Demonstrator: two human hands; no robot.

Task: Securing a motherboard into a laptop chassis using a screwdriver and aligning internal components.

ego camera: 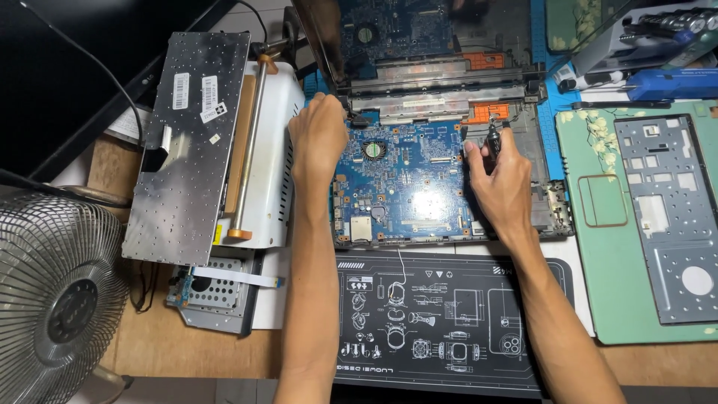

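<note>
Blue circuit board (pixel 407 179) lies in the open laptop (pixel 441 150), where the right hand (pixel 501 183) pinches a small black screwdriver (pixel 493 138) upright and the left hand (pixel 318 138), fingers curled, presses its top left corner, beside a silver keyboard (pixel 187 142).

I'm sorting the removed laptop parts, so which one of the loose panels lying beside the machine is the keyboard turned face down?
The silver perforated panel left of the laptop, leaning on the white box. The grey palm-rest frame lies on the right, on the green mat.
</note>
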